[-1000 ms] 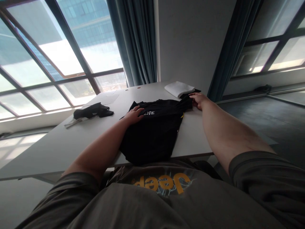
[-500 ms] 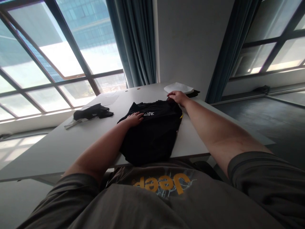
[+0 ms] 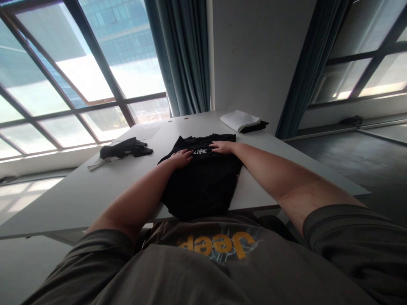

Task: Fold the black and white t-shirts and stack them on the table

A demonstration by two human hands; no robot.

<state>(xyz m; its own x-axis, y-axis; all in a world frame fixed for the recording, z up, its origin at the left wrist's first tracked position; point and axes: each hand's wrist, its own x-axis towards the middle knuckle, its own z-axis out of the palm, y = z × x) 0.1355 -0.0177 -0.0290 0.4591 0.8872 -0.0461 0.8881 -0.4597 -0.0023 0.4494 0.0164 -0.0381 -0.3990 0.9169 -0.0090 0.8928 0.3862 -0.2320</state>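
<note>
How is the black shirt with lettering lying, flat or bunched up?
Flat: the black shirt lies fairly smooth on the white table, its white lettering facing up. Whether anything is folded underneath, I cannot tell.

Black garment (image 3: pixel 202 186), white lettering (image 3: pixel 201 151) on far half, lying flat, far edge uneven, near end at bench (image 3: pixel 63 203) edge.

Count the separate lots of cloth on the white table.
3: the black shirt under the left hand and right hand; a crumpled black-and-white bundle to its left; a folded white-and-black stack beyond it on the right. Layers may hide more pieces.
</note>
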